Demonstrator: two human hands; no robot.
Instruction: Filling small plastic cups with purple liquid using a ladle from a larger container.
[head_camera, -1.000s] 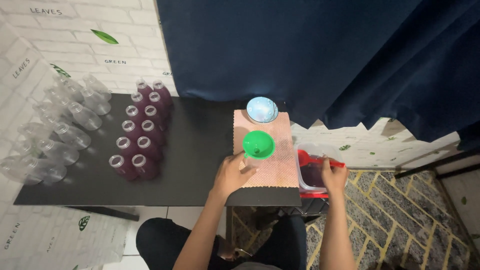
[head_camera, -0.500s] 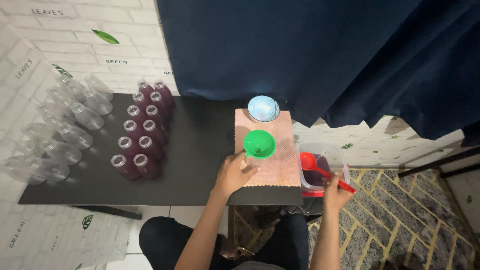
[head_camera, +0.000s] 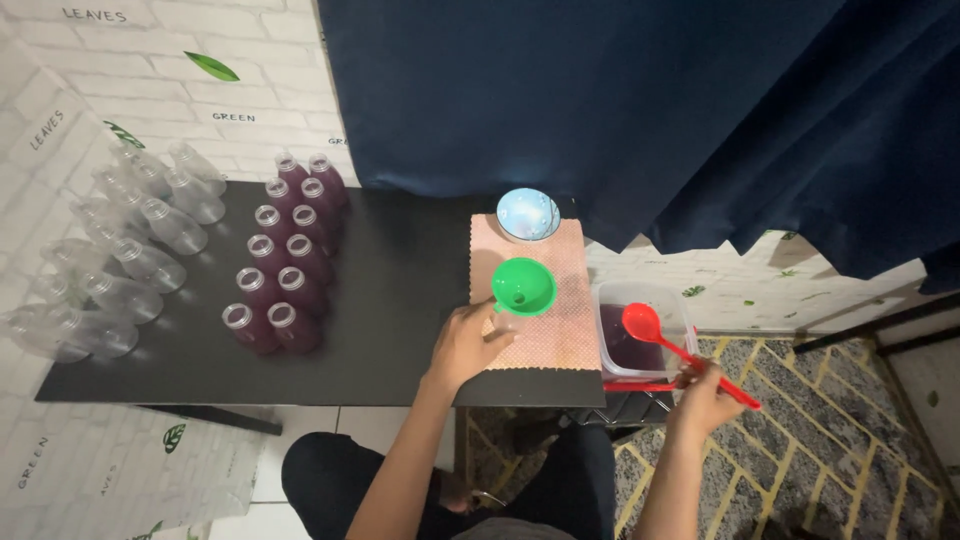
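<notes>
The left hand (head_camera: 468, 345) lies on the black table (head_camera: 400, 290) with its fingers curled loosely, fingertips at the near edge of a pink mat (head_camera: 545, 310); whether it grips anything under the green funnel (head_camera: 523, 287) cannot be told. The funnel sits just beyond the fingertips, its rim touching or nearly touching them, mouth up. Farther beyond the funnel, at the mat's far end, stands a small blue bowl (head_camera: 528, 214). To the left of this hand, well apart, stand two rows of bottles (head_camera: 285, 270) filled with purple liquid, and farther left lie clear empty bottles (head_camera: 110, 260). The right hand (head_camera: 708, 392) is off the table's right end, its fingers closed around the handle of a red ladle (head_camera: 680, 350). The ladle's scoop points up and to the left of the hand, over a clear tub (head_camera: 645, 325) of purple liquid that sits just beyond the hand, beside the mat's right edge.
</notes>
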